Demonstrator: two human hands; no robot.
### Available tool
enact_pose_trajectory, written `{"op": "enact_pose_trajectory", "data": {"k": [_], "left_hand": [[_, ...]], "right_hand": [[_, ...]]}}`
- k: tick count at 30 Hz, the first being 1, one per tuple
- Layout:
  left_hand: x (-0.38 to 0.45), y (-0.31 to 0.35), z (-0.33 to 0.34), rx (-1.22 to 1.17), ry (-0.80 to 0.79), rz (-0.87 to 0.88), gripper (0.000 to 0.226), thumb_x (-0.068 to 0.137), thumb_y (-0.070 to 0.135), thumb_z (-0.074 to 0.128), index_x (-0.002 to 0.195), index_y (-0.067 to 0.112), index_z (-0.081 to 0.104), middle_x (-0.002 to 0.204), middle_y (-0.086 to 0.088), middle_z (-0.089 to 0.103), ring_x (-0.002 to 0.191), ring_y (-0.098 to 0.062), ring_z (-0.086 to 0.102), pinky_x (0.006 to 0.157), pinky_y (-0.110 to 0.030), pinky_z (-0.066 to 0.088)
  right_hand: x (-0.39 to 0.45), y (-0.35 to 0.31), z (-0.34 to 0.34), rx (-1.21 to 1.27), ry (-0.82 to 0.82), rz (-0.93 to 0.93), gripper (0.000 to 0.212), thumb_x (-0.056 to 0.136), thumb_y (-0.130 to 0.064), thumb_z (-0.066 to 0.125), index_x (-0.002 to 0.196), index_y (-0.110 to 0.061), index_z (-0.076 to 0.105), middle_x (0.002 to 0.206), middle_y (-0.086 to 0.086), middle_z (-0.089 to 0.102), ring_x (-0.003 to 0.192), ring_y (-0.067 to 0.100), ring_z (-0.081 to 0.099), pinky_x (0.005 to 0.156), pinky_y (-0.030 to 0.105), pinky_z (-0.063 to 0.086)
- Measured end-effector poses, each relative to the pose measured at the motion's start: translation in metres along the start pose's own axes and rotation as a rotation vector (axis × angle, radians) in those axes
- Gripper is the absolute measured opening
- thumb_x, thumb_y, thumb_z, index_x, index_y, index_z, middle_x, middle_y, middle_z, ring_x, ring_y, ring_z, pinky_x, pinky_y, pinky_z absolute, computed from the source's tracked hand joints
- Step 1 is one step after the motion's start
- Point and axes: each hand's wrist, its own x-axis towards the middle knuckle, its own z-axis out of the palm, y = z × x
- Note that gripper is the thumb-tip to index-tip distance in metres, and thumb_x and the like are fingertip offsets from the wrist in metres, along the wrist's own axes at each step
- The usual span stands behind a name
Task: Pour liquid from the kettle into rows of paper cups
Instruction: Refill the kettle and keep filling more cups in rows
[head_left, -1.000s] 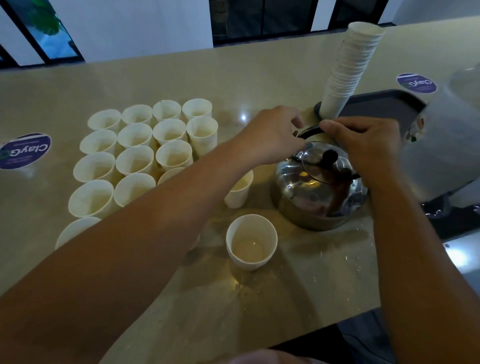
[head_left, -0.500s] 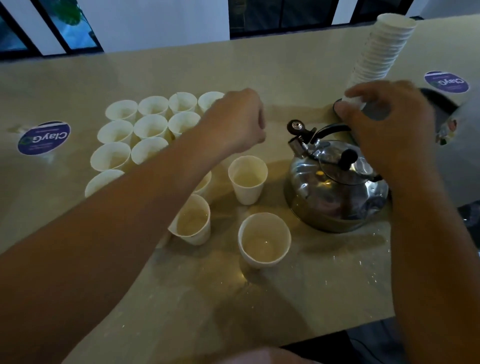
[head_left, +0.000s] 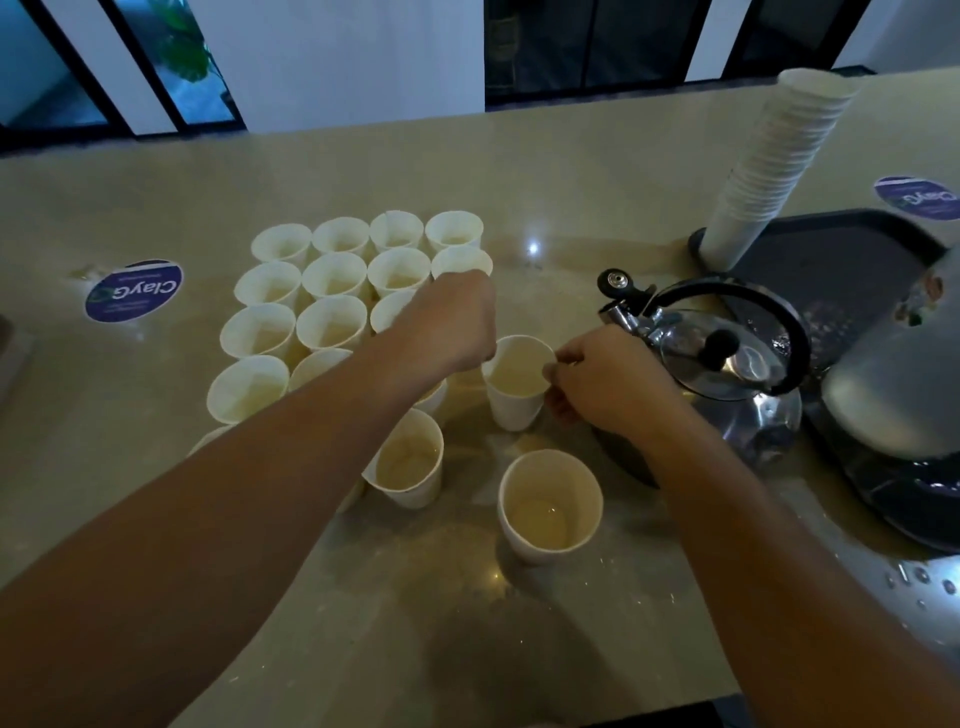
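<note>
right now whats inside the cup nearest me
The nearest cup holds a shallow layer of pale liquid over its bottom; the inner walls above it are bare. Nothing covers its mouth. What the liquid is cannot be told.

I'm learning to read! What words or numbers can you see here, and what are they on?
"ClayG", upside down from this view, on the round purple sticker at the left of the counter.
"ClayG", again upside down and partly blurred, on the round purple sticker at the right by the dark tray.
Smaller lines on both stickers: too small to read.
Paper cups and kettle: no text seen.
</note>
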Motion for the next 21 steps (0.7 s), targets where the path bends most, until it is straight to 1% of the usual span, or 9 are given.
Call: {"op": "enact_pose_trajectory", "data": {"k": [4, 6, 10, 13, 18, 21], "left_hand": [[0.008, -0.007, 0.002, 0.012, 0.049, -0.003, 0.013, 0.086, 0.010, 0.073, 0.098, 0.014, 0.074, 0.090, -0.004, 0.072, 0.079, -0.019, 0.068, 0.079, -0.036, 0.059], [0.012, -0.011, 0.001, 0.019, 0.087, -0.006, 0.013, 0.085, 0.011, 0.073, 0.097, 0.015, 0.074, 0.088, -0.003, 0.071, 0.077, -0.019, 0.066, 0.077, -0.037, 0.059], [0.019, -0.019, -0.005, 0.088, 0.153, -0.006, 0.018, 0.085, 0.011, 0.072, 0.101, 0.018, 0.073, 0.087, -0.003, 0.069, 0.074, -0.019, 0.064, 0.069, -0.032, 0.055], [0.022, -0.024, -0.009, 0.126, 0.182, -0.011, 0.018, 0.085, 0.012, 0.071, 0.100, 0.019, 0.074, 0.084, -0.002, 0.068, 0.073, -0.019, 0.063, 0.066, -0.032, 0.052], [0.025, -0.031, -0.012, 0.114, 0.200, -0.023, 0.019, 0.085, 0.011, 0.072, 0.102, 0.019, 0.075, 0.087, -0.002, 0.069, 0.074, -0.020, 0.065, 0.069, -0.035, 0.056], [0.024, -0.034, -0.014, 0.090, 0.209, -0.013, 0.019, 0.087, 0.011, 0.072, 0.104, 0.020, 0.074, 0.095, -0.002, 0.070, 0.077, -0.018, 0.062, 0.066, -0.030, 0.047]], "right_hand": [[0.012, -0.006, 0.000, 0.038, 0.004, 0.002, 0.017, 0.100, -0.019, 0.059, 0.098, -0.010, 0.074, 0.078, 0.003, 0.075, 0.071, 0.014, 0.074, 0.080, 0.037, 0.062], [0.021, -0.012, 0.000, 0.069, -0.005, 0.004, 0.018, 0.100, -0.016, 0.058, 0.097, -0.007, 0.074, 0.076, 0.004, 0.076, 0.068, 0.014, 0.074, 0.078, 0.037, 0.063], [0.039, -0.025, 0.001, 0.132, -0.017, 0.013, 0.016, 0.099, -0.013, 0.060, 0.097, -0.004, 0.073, 0.075, 0.007, 0.076, 0.065, 0.016, 0.075, 0.071, 0.032, 0.063], [0.051, -0.033, 0.003, 0.196, -0.023, 0.020, 0.016, 0.099, -0.009, 0.060, 0.097, 0.000, 0.072, 0.075, 0.012, 0.075, 0.066, 0.021, 0.075, 0.073, 0.039, 0.064], [0.065, -0.038, 0.006, 0.230, -0.022, 0.018, 0.017, 0.098, -0.006, 0.059, 0.092, 0.002, 0.073, 0.073, 0.014, 0.075, 0.067, 0.026, 0.076, 0.075, 0.043, 0.064], [0.069, -0.041, 0.009, 0.232, -0.023, 0.010, 0.019, 0.098, -0.005, 0.058, 0.090, 0.002, 0.073, 0.073, 0.015, 0.074, 0.067, 0.028, 0.075, 0.075, 0.045, 0.064]]}}
